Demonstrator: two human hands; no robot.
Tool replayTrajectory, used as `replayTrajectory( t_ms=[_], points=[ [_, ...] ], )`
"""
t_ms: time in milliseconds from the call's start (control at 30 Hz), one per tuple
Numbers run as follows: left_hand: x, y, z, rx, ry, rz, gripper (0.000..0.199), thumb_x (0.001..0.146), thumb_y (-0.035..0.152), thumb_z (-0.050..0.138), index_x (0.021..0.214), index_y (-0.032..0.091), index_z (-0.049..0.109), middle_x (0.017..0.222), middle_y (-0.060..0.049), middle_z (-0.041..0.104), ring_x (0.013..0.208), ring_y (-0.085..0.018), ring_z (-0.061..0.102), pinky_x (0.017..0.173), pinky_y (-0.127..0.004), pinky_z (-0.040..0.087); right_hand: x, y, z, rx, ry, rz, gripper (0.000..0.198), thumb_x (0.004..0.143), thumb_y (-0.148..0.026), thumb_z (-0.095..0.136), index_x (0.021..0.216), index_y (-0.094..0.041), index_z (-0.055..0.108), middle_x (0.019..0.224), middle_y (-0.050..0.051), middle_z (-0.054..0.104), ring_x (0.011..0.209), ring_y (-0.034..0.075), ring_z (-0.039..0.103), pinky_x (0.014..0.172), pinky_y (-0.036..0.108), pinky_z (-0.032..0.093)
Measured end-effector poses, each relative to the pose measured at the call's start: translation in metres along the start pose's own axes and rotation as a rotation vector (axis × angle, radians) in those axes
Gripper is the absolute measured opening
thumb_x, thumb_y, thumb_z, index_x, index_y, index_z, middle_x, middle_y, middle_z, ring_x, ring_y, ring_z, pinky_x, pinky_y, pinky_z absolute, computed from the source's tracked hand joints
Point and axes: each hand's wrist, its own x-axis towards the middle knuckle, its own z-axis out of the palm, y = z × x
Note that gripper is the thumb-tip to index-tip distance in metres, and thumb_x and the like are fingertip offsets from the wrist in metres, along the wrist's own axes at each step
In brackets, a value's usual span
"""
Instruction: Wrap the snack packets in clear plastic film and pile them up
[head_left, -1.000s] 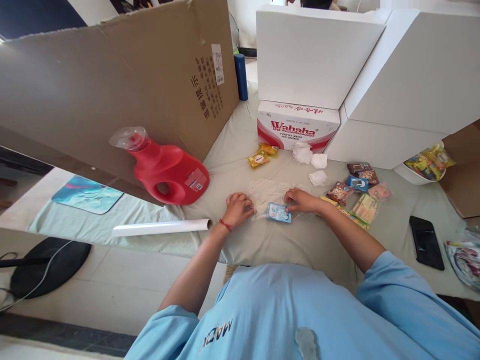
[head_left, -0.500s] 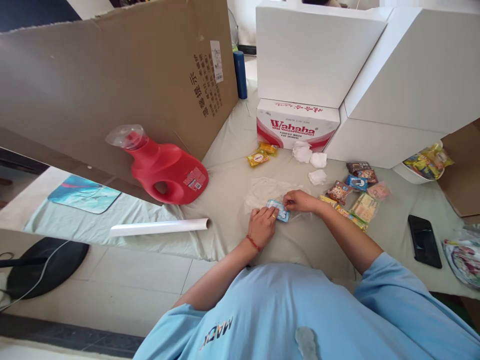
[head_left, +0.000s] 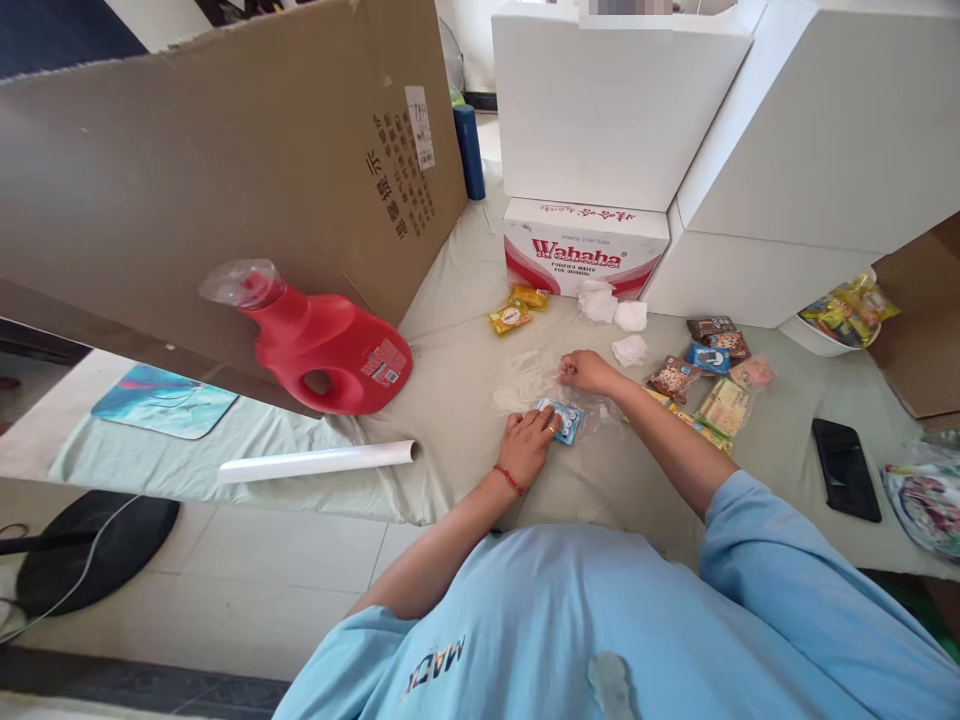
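A small blue snack packet [head_left: 568, 422] lies on the cloth-covered table in front of me. My left hand [head_left: 527, 445], with a red bracelet and a ring, is closed on the packet's left side, pressing it to the cloth. Just above the packet, my right hand [head_left: 589, 371] is in a pinch, apart from the packet. Thin clear plastic film [head_left: 525, 385] spreads around both hands and shows beside the right fingertips. What the right fingers hold, if anything, I cannot make out.
Several snack packets [head_left: 726, 405] lie right of my right arm, two yellow packets [head_left: 510, 316] farther back. White crumpled tissues [head_left: 628, 350] rest before the Wahaha box [head_left: 585, 250]. A red jug [head_left: 334, 350] and white tube [head_left: 322, 461] are left, a phone [head_left: 846, 468] right.
My right hand has moved up and away from the blue packet, showing more of its surface. My left hand stays on the packet. The whole view has shifted slightly.
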Motion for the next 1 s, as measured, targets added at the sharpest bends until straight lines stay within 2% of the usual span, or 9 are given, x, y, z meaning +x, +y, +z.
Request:
replayTrajectory(
  t_ms=[100,200,367,500,600,700,800,900,1000],
  points=[
    [0.0,0.004,-0.004,0.024,0.039,-0.058,0.038,0.103,0.02,0.044,0.135,0.031,0.063,0.146,-0.01,0.061,0.124,-0.028,0.055,0.093,-0.044,0.04,-0.024,-0.009,0.002,-0.041,0.036,-0.159,0.023,0.096,-0.028,0.059,0.113,-0.018,0.072,0.119,0.011,0.065,0.093,0.018,0.064,0.079,0.025,0.042],
    [-0.004,0.002,-0.005,-0.002,0.04,-0.136,0.034,0.102,0.021,0.046,0.123,0.03,0.071,0.119,-0.012,0.069,0.108,-0.029,0.058,0.088,-0.044,0.041,-0.054,-0.017,0.021,-0.123,-0.062,-0.335,0.029,0.1,-0.024,0.05,0.123,-0.023,0.069,0.111,0.009,0.065,0.086,0.018,0.062,0.071,0.026,0.038],
    [-0.021,-0.027,0.001,-0.356,0.124,-0.09,0.031,0.089,0.013,0.049,0.098,0.024,0.077,0.107,-0.009,0.07,0.104,-0.024,0.061,0.093,-0.041,0.047,-0.085,-0.021,0.058,-0.103,-0.092,-0.334,0.045,0.106,-0.022,0.04,0.148,-0.03,0.054,0.119,0.01,0.061,0.099,0.022,0.059,0.078,0.028,0.041],
    [-0.018,-0.047,-0.004,-0.468,0.433,-0.555,0.036,0.093,0.022,0.043,0.116,0.02,0.071,0.119,-0.012,0.068,0.121,-0.027,0.057,0.108,-0.046,0.045,-0.09,-0.03,0.065,-0.094,-0.051,-0.277,0.051,0.104,-0.015,0.041,0.151,-0.031,0.052,0.124,0.013,0.059,0.107,0.025,0.056,0.088,0.032,0.042],
    [-0.001,-0.047,-0.016,-0.345,0.294,-0.772,0.045,0.09,0.037,0.058,0.129,0.015,0.063,0.154,-0.021,0.048,0.15,-0.038,0.032,0.121,-0.061,0.028,-0.09,-0.038,0.062,-0.109,-0.029,-0.262,0.05,0.102,-0.014,0.042,0.148,-0.029,0.057,0.122,0.015,0.059,0.107,0.027,0.054,0.091,0.034,0.043],
    [0.011,-0.04,-0.028,-0.272,0.11,-0.733,0.032,0.076,0.032,0.075,0.104,0.017,0.07,0.16,-0.02,0.04,0.155,-0.045,0.02,0.122,-0.065,0.021,-0.092,-0.038,0.061,-0.102,-0.035,-0.268,0.05,0.102,-0.014,0.042,0.147,-0.027,0.058,0.12,0.014,0.058,0.106,0.026,0.053,0.092,0.035,0.044],
    [0.014,-0.029,-0.036,-0.359,0.126,-0.691,0.009,0.076,0.021,0.07,0.084,0.019,0.066,0.128,-0.014,0.065,0.129,-0.034,0.056,0.109,-0.05,0.044,-0.093,-0.033,0.063,-0.064,-0.037,-0.285,0.051,0.097,-0.02,0.055,0.148,-0.027,0.056,0.125,0.013,0.056,0.109,0.026,0.051,0.096,0.037,0.045],
    [0.019,-0.012,-0.038,-0.575,0.108,-0.601,0.004,0.081,0.02,0.062,0.085,0.021,0.063,0.09,-0.003,0.068,0.085,-0.019,0.065,0.084,-0.035,0.054,-0.096,-0.029,0.066,-0.009,-0.017,-0.308,0.048,0.091,-0.022,0.065,0.139,-0.024,0.063,0.125,0.013,0.056,0.112,0.027,0.051,0.099,0.039,0.046],
    [0.026,0.005,-0.035,-0.692,0.059,-0.487,0.013,0.086,0.02,0.055,0.088,0.02,0.068,0.09,-0.003,0.07,0.084,-0.017,0.065,0.084,-0.032,0.054,-0.102,-0.023,0.067,0.069,0.032,-0.345,0.039,0.088,-0.021,0.066,0.127,-0.017,0.07,0.124,0.016,0.057,0.116,0.029,0.051,0.102,0.044,0.047]
  ],
)
